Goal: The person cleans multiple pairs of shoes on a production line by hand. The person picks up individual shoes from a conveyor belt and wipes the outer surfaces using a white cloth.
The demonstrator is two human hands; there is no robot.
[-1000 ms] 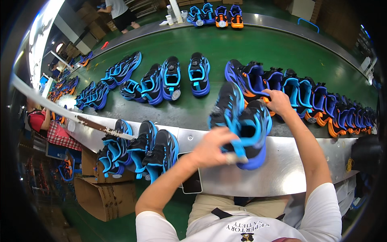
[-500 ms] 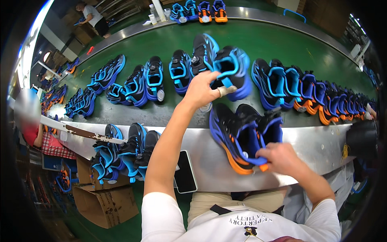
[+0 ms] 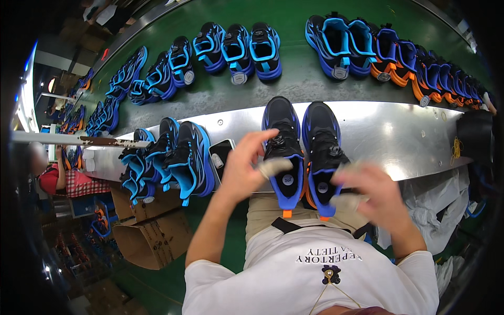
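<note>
Two black and blue sneakers with orange soles stand side by side, heels toward me, on the steel shelf (image 3: 399,136): the left shoe (image 3: 282,149) and the right shoe (image 3: 324,152). My left hand (image 3: 247,168) hovers just left of the left shoe's heel, fingers spread, with a taped fingertip near the heel. My right hand (image 3: 373,191), blurred, is by the right shoe's heel, fingers apart. Neither hand grips a shoe.
A dark phone (image 3: 219,156) lies on the shelf left of the pair. More blue sneakers (image 3: 173,157) crowd the shelf's left end. Rows of blue and orange sneakers (image 3: 336,42) ride the green conveyor belt (image 3: 294,13) beyond. Cardboard boxes (image 3: 152,236) sit below left.
My left hand came back from the belt, where it put down a blue shoe. The black and blue pair now stands heels toward me on the shelf, released by my right hand.
</note>
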